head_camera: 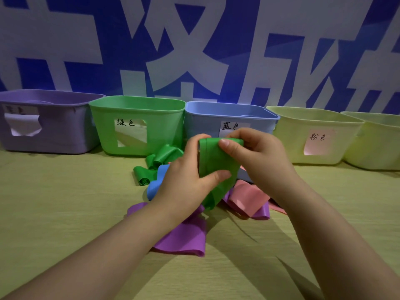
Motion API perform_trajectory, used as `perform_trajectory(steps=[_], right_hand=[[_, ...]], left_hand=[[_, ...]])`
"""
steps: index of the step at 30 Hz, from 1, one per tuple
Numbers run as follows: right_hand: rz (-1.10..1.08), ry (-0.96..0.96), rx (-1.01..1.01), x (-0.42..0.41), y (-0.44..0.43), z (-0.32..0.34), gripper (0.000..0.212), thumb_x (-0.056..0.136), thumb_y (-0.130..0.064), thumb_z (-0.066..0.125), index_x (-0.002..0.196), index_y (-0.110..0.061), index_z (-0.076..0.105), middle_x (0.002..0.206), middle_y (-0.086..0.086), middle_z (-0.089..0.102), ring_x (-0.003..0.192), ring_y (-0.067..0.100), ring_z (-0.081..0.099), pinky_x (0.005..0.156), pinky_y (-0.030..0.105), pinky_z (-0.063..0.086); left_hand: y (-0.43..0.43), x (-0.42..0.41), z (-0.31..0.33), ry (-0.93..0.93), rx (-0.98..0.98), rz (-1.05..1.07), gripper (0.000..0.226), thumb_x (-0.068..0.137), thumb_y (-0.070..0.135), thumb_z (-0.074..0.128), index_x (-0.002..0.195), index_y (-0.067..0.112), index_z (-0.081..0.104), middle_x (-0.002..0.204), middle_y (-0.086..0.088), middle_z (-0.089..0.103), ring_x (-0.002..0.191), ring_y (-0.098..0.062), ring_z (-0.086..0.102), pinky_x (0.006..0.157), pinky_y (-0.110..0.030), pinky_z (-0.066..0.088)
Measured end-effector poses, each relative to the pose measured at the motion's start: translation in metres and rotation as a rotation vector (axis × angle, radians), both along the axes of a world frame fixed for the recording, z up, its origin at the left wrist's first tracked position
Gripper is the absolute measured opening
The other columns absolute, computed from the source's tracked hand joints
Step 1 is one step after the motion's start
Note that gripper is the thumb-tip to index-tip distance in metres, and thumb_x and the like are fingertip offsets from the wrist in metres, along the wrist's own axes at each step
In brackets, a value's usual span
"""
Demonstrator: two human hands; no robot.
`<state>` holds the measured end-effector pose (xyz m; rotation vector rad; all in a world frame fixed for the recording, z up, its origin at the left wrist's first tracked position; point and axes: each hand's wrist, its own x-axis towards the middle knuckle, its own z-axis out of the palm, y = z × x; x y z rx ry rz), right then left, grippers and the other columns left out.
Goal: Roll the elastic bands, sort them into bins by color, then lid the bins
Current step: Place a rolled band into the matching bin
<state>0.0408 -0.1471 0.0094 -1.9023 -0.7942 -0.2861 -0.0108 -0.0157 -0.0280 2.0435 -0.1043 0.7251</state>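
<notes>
Far wall (238, 18) fills the top half: deep blue w/ huge white character strokes (54, 40), cut off at top & both sides. Violet-blue glow sits low on it, approx centre. Table (65, 202) takes the bottom half: pale wood grain, yellow-green tint, running left to right & back to the wall. Soft dark shadows (255, 252) cross it near centre & right. Light is dim, cool.

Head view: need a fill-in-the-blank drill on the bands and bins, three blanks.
The band gripped by the left hand and right hand is ____.
The green bin stands between the purple bin and the ____ bin.
The flat band lying nearest the camera is ____.
Missing words: green; blue; purple.
</notes>
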Motion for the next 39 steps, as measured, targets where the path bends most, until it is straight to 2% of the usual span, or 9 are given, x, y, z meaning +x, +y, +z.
perform_trajectory(steps=[4, 10, 13, 16, 21, 25, 31, 36, 39], right_hand=[[0.029, -0.011, 0.162, -0.004, 0.002, 0.001, 0.009, 0.084, -0.029, 0.064, 0.075, -0.026, 0.064, 0.063, -0.011, 0.061, 0.066, 0.005, 0.058, 0.063, 0.027, 0.049], [0.105, 0.037, 0.41, -0.01, 0.004, 0.005, 0.011, 0.081, -0.023, 0.067, 0.073, -0.017, 0.062, 0.06, -0.013, 0.057, 0.062, 0.003, 0.053, 0.059, 0.015, 0.043], [0.181, 0.068, 0.494, -0.018, 0.006, 0.007, 0.015, 0.072, -0.028, 0.062, 0.075, -0.012, 0.061, 0.058, -0.014, 0.057, 0.059, -0.001, 0.053, 0.057, 0.012, 0.043], [0.239, 0.124, 0.588, -0.019, 0.004, 0.01, 0.015, 0.074, -0.028, 0.063, 0.075, -0.013, 0.06, 0.059, -0.012, 0.06, 0.059, 0.001, 0.056, 0.056, 0.015, 0.047], [0.19, 0.148, 0.622, -0.016, 0.002, 0.011, 0.017, 0.073, -0.031, 0.063, 0.077, -0.014, 0.062, 0.062, -0.009, 0.063, 0.063, 0.005, 0.059, 0.061, 0.02, 0.051], [0.097, 0.133, 0.617, -0.01, -0.003, 0.012, 0.023, 0.07, -0.037, 0.059, 0.078, -0.016, 0.064, 0.064, -0.01, 0.064, 0.066, 0.006, 0.059, 0.063, 0.022, 0.049], [0.022, 0.135, 0.658, -0.001, -0.009, 0.011, 0.015, 0.088, -0.023, 0.057, 0.078, -0.015, 0.065, 0.064, -0.011, 0.063, 0.068, 0.007, 0.057, 0.07, 0.027, 0.049], [-0.03, 0.153, 0.704, 0.002, -0.011, 0.011, 0.016, 0.089, -0.023, 0.058, 0.077, -0.016, 0.066, 0.068, -0.007, 0.063, 0.073, 0.012, 0.057, 0.077, 0.038, 0.049], [-0.065, 0.143, 0.714, 0.004, -0.012, 0.01, 0.016, 0.089, -0.024, 0.058, 0.077, -0.017, 0.065, 0.068, -0.007, 0.061, 0.073, 0.012, 0.055, 0.075, 0.037, 0.047]], left_hand=[[-0.001, -0.001, 0.0, -0.027, -0.015, -0.012, 0.061, 0.081, 0.021, 0.069, 0.132, 0.023, 0.037, 0.105, 0.002, 0.065, 0.098, -0.017, 0.062, 0.085, -0.037, 0.05], [-0.011, -0.005, -0.002, -0.011, 0.011, -0.06, 0.065, 0.079, 0.019, 0.071, 0.134, 0.023, 0.036, 0.098, 0.009, 0.06, 0.09, -0.004, 0.056, 0.074, -0.009, 0.041], [-0.014, -0.003, -0.005, 0.017, 0.018, -0.061, 0.066, 0.074, 0.02, 0.076, 0.13, 0.02, 0.04, 0.097, 0.005, 0.063, 0.092, -0.011, 0.059, 0.076, -0.018, 0.043], [-0.014, 0.0, -0.009, 0.049, 0.004, -0.068, 0.063, 0.071, 0.022, 0.078, 0.124, 0.026, 0.044, 0.097, 0.002, 0.066, 0.093, -0.015, 0.061, 0.08, -0.025, 0.047], [-0.012, 0.004, -0.013, 0.129, -0.091, -0.171, 0.023, 0.07, 0.034, 0.057, 0.091, 0.043, 0.052, 0.091, 0.009, 0.068, 0.093, -0.017, 0.064, 0.085, -0.043, 0.051], [-0.009, 0.008, -0.013, 0.144, -0.21, -0.249, 0.025, 0.071, 0.028, 0.055, 0.088, 0.045, 0.06, 0.079, 0.012, 0.067, 0.083, -0.02, 0.064, 0.085, -0.05, 0.051], [-0.004, 0.01, -0.009, 0.153, -0.153, -0.244, 0.019, 0.072, 0.028, 0.057, 0.083, 0.044, 0.061, 0.08, 0.019, 0.067, 0.081, -0.005, 0.062, 0.083, -0.034, 0.052], [0.001, 0.007, -0.013, 0.491, 0.211, -0.276, 0.021, 0.087, 0.015, 0.057, 0.072, 0.029, 0.055, 0.065, 0.015, 0.06, 0.054, 0.005, 0.053, 0.06, -0.014, 0.045], [0.004, 0.008, -0.016, 0.596, 0.194, -0.263, 0.021, 0.087, 0.007, 0.052, 0.072, 0.022, 0.054, 0.052, 0.012, 0.059, 0.043, 0.002, 0.052, 0.05, -0.012, 0.044]])
